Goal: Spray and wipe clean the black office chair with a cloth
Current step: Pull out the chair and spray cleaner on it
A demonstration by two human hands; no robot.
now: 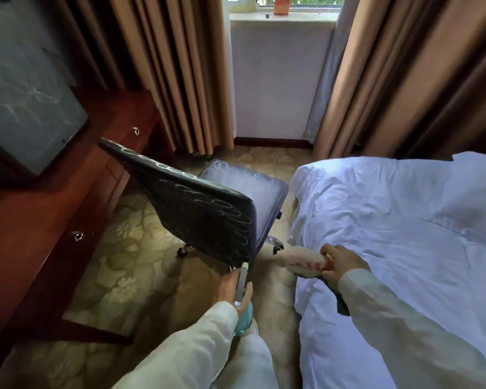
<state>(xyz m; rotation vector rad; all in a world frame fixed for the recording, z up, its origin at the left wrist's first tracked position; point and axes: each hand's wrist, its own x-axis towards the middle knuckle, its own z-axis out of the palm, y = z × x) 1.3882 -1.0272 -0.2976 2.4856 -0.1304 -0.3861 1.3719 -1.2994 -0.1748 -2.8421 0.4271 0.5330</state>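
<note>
On the carpet (124, 276), chair: the black chair (202, 214) is placed at the middle of the view, between the desk (40, 220) at 9 o'clock and the bed (390, 220) at 3 o'clock.
Chair marks: white rings are seen all over the chair back and the seat (247, 183).
Spray bottle (243, 282): it is held at 6 o'clock, with its tip pointed at the low edge of the chair back, very near it.
Left hand (232, 287): its fingers are wrapped round the spray bottle.
Right hand (340, 262): it is seen at 4 o'clock, by the edge of the bed, and the cloth (300, 262) is pinched in its fingers.
Cloth: it is kept apart from the chair, and nothing is touched by it but the hand.
Done so far: very little, it seems; the rings are all there, and wet spots cannot be told.
Left to do: the back and seat likely need to be sprayed, then wiped until the rings are gone.
</note>
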